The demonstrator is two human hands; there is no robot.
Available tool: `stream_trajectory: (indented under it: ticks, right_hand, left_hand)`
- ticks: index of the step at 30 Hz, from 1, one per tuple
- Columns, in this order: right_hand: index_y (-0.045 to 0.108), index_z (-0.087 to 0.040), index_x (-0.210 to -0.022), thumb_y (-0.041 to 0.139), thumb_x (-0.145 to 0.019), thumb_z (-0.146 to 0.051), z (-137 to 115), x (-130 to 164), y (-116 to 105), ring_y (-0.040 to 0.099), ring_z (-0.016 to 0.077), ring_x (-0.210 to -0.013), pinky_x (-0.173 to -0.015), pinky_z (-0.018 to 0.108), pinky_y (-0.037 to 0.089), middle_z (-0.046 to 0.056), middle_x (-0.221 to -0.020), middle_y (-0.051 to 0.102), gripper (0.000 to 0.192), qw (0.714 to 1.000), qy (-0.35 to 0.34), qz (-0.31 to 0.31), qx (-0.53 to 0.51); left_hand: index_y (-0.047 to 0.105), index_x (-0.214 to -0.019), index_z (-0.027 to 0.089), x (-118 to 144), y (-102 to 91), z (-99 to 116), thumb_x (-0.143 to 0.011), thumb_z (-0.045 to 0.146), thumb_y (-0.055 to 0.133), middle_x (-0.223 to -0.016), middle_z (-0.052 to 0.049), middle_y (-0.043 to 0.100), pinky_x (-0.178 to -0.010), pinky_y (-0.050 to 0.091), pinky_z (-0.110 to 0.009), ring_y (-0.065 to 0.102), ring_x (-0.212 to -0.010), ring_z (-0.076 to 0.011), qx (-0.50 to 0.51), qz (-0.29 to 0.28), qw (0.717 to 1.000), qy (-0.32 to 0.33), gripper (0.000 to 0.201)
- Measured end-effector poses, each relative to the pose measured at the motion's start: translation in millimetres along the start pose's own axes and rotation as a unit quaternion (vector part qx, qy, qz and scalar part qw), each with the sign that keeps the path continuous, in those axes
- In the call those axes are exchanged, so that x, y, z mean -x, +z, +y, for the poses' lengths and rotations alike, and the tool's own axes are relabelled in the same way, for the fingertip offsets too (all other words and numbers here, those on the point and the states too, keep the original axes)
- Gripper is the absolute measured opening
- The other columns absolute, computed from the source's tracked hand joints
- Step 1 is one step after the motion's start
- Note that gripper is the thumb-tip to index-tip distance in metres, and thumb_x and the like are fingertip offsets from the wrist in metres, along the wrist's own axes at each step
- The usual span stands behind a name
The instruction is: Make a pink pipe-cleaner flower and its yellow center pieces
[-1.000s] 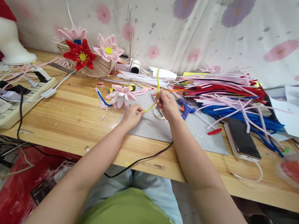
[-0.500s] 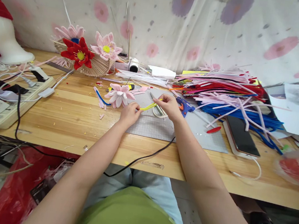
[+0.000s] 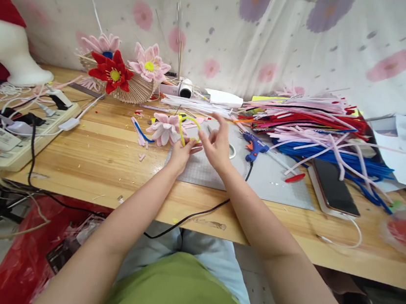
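A yellow pipe cleaner [image 3: 186, 123] is bent into a loop above the grey cutting mat [image 3: 277, 181]. My left hand [image 3: 182, 152] pinches its lower ends. My right hand [image 3: 216, 146] touches the same spot with thumb and fingertips, its other fingers spread upward. A pink pipe-cleaner flower [image 3: 163, 128] lies on the wooden table [image 3: 113, 160] just left of the hands. A blue glue gun [image 3: 253, 146] rests on the mat to the right.
A heap of red, pink and blue pipe cleaners [image 3: 312, 131] fills the back right, with a phone [image 3: 334, 188] beside it. Finished flowers on a fan [image 3: 123, 75] stand at the back left. A power strip with cables [image 3: 23, 135] lies at the left. A black cord [image 3: 195, 215] hangs over the front edge.
The yellow pipe cleaner went from stretched between both hands to curled into a loop. My right hand moved left to meet my left hand, and its fingers spread.
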State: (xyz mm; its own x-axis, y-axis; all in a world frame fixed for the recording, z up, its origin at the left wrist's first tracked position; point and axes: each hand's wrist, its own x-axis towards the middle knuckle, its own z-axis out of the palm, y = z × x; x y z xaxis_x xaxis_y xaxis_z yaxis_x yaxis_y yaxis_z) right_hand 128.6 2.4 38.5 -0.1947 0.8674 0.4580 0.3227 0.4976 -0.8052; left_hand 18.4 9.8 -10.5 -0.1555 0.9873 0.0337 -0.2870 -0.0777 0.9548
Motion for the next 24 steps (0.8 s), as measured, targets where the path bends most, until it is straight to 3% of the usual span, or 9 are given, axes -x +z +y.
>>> stream_trajectory:
  ticks: [3, 5, 8, 9, 14, 19, 21, 24]
  right_hand:
    - [0.047, -0.025, -0.111, 0.045, -0.082, -0.043, 13.2, 0.2, -1.1, 0.049, 0.0129, -0.069, -0.066, 0.029, 0.041, 0.006, -0.108, 0.052, 0.034, 0.993, 0.042, 0.109, -0.003]
    - [0.053, -0.023, -0.098, 0.051, -0.078, -0.041, 22.4, 1.7, 3.6, 0.047, 0.0117, -0.063, -0.063, 0.027, 0.04, 0.004, -0.091, 0.056, 0.027, 0.996, 0.054, 0.065, 0.014]
    - [0.057, -0.02, -0.083, 0.058, -0.072, -0.035, 31.1, 4.9, 17.3, 0.046, 0.0108, -0.058, -0.059, 0.025, 0.038, 0.0, -0.072, 0.056, 0.018, 0.993, 0.061, -0.096, 0.042]
    - [0.058, -0.019, -0.082, 0.058, -0.072, -0.033, 32.3, 5.8, 22.4, 0.046, 0.0109, -0.058, -0.059, 0.025, 0.038, 0.0, -0.07, 0.057, 0.017, 0.989, 0.065, -0.124, 0.046]
    - [0.055, -0.018, -0.077, 0.053, -0.072, -0.028, 29.6, 9.6, 39.7, 0.049, 0.0121, -0.062, -0.061, 0.025, 0.037, 0.0, -0.07, 0.058, 0.011, 0.993, 0.086, -0.077, 0.034]
    - [0.052, -0.017, -0.067, 0.05, -0.07, -0.024, 29.5, 9.2, 42.2, 0.046, 0.0104, -0.058, -0.059, 0.024, 0.035, -0.001, -0.063, 0.055, 0.008, 0.995, 0.083, -0.032, 0.04]
    - [0.054, -0.016, -0.067, 0.049, -0.069, -0.023, 32.6, 5.1, 35.4, 0.047, 0.0097, -0.058, -0.059, 0.023, 0.036, -0.001, -0.064, 0.056, 0.009, 0.995, 0.082, -0.05, 0.015]
    - [0.057, -0.015, -0.069, 0.053, -0.067, -0.026, 39.0, -3.7, 9.0, 0.046, 0.0087, -0.056, -0.056, 0.022, 0.035, -0.002, -0.061, 0.055, 0.012, 0.982, 0.119, -0.145, -0.026]
  left_hand:
    - [0.047, -0.07, 0.016, 0.0, 1.1, 6.1, -0.078, 0.022, 0.056, -0.07, 0.0, 0.057, -0.083, 0.047, -0.03, 0.063, -0.085, -0.0131, 0.134, 0.009, 0.989, -0.056, 0.014]
    - [0.048, -0.069, 0.016, -0.9, 0.6, 8.2, -0.078, 0.024, 0.056, -0.072, -0.001, 0.059, -0.086, 0.046, -0.032, 0.062, -0.09, -0.0143, 0.158, 0.017, 0.984, -0.076, 0.015]
    - [0.05, -0.068, 0.016, -2.6, -0.2, 8.3, -0.077, 0.027, 0.057, -0.076, -0.005, 0.063, -0.087, 0.046, -0.036, 0.061, -0.095, -0.0186, 0.165, 0.02, 0.982, -0.09, 0.016]
    - [0.05, -0.068, 0.016, -2.9, -0.2, 8.2, -0.077, 0.028, 0.058, -0.077, -0.006, 0.064, -0.087, 0.046, -0.038, 0.061, -0.096, -0.0198, 0.168, 0.021, 0.981, -0.093, 0.017]
    - [0.052, -0.068, 0.015, -0.9, 3.7, 7.7, -0.079, 0.021, 0.054, -0.071, -0.006, 0.064, -0.088, 0.046, -0.036, 0.062, -0.091, -0.0184, 0.221, 0.02, 0.969, -0.112, 0.012]
    - [0.054, -0.064, 0.014, 2.3, 7.8, 7.1, -0.075, 0.017, 0.059, -0.062, -0.002, 0.06, -0.085, 0.045, -0.03, 0.062, -0.083, -0.0149, 0.256, -0.004, 0.962, -0.093, 0.013]
    - [0.055, -0.065, 0.014, 2.2, 6.3, 8.2, -0.071, 0.018, 0.064, -0.062, 0.0, 0.059, -0.083, 0.045, -0.028, 0.062, -0.079, -0.0131, 0.259, -0.007, 0.962, -0.081, 0.012]
    - [0.056, -0.068, 0.015, -0.1, 0.0, 11.6, -0.066, 0.017, 0.069, -0.066, 0.002, 0.06, -0.077, 0.044, -0.024, 0.061, -0.074, -0.0102, 0.253, 0.013, 0.964, -0.074, 0.014]
